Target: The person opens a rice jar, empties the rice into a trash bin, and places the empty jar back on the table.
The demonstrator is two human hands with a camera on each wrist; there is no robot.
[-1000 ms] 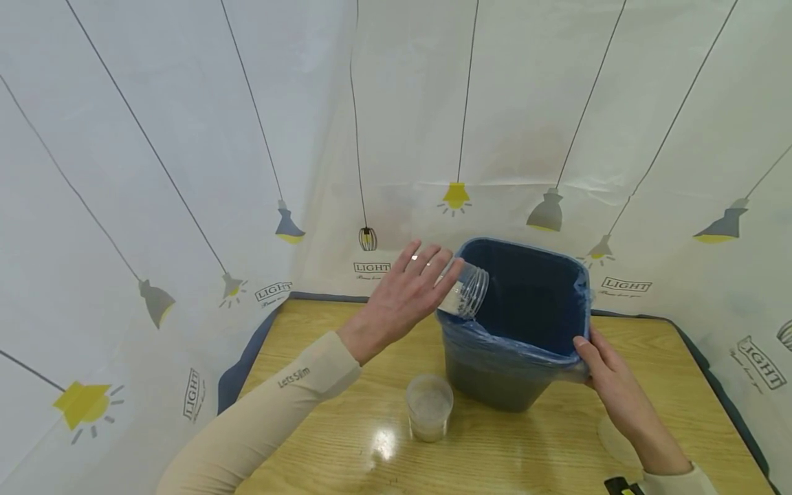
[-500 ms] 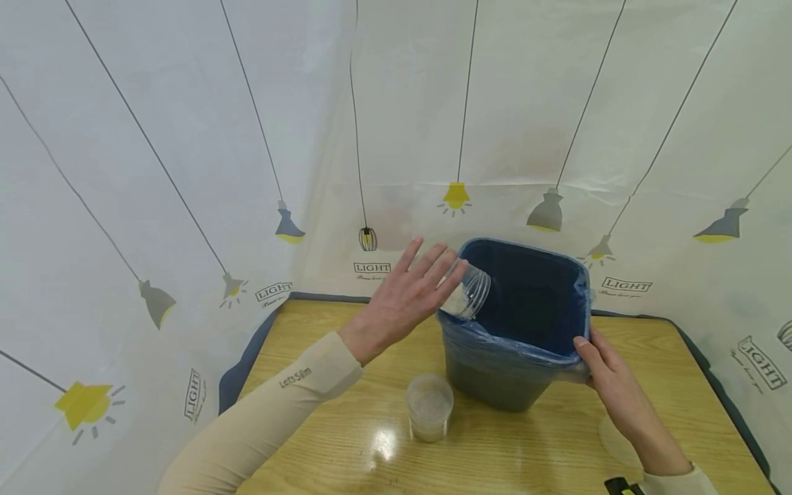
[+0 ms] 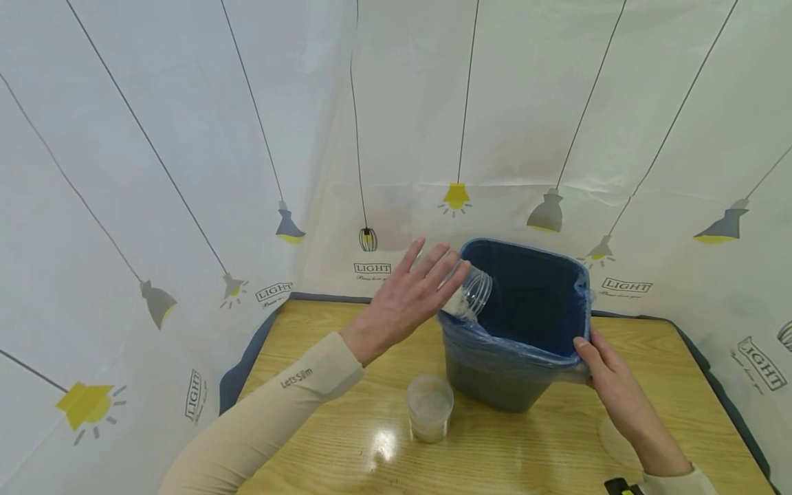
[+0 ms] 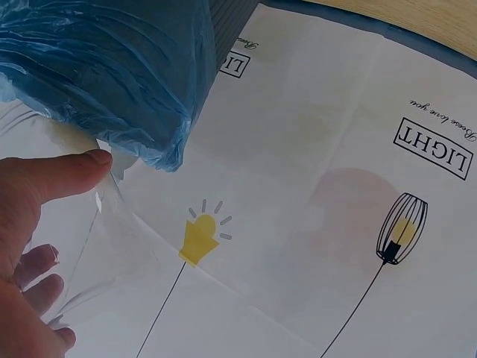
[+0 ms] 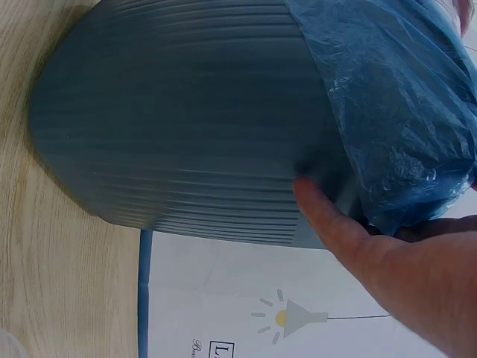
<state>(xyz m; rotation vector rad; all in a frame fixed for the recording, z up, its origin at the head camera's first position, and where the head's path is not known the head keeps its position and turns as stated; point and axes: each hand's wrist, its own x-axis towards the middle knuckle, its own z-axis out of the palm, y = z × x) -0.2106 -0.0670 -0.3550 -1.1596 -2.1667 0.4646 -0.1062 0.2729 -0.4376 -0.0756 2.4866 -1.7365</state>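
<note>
A clear plastic jar [image 3: 478, 294] lies tilted in my left hand [image 3: 405, 302], its mouth over the left rim of a blue-grey trash bin [image 3: 495, 378]. Some whitish stuff shows inside the jar, partly hidden by my fingers. In the left wrist view, thumb and fingers [image 4: 71, 175] grip the jar from both sides, close to the blue bag [image 4: 112, 74]. That bag lines the bin and folds over its rim. My right hand [image 3: 621, 399] holds the bin's right rim; in the right wrist view one digit [image 5: 335, 224] presses on the bin's ribbed wall.
Another clear container [image 3: 430, 409] stands upright on the wooden table [image 3: 346, 440], left of the bin's base. A clear round disc [image 3: 615, 440], perhaps a lid, lies under my right wrist. White sheeting [image 3: 396, 137] printed with lamps surrounds the table.
My left hand and the jar have shifted very slightly right, the jar's mouth reaching a little further over the bin. The right hand, bin and second container have stayed put.
</note>
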